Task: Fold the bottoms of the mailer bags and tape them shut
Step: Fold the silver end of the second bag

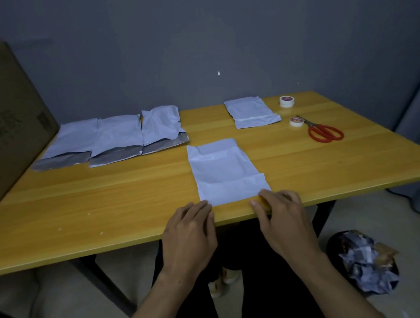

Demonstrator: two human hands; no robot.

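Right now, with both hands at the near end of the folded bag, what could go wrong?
1. I see no tape on the fold of the mailer bag. The tape rolls lie far to the right, so if the right hand lets go to reach, the fold may spring open.
2. The bag lies at the table edge by the left hand and could slide off.
3. The scissors lie beside the rolls, so reach with care.

Smooth wood-grain table [104, 194], matt creased mailer bag [222, 168], red plastic-handled scissors [325, 132]
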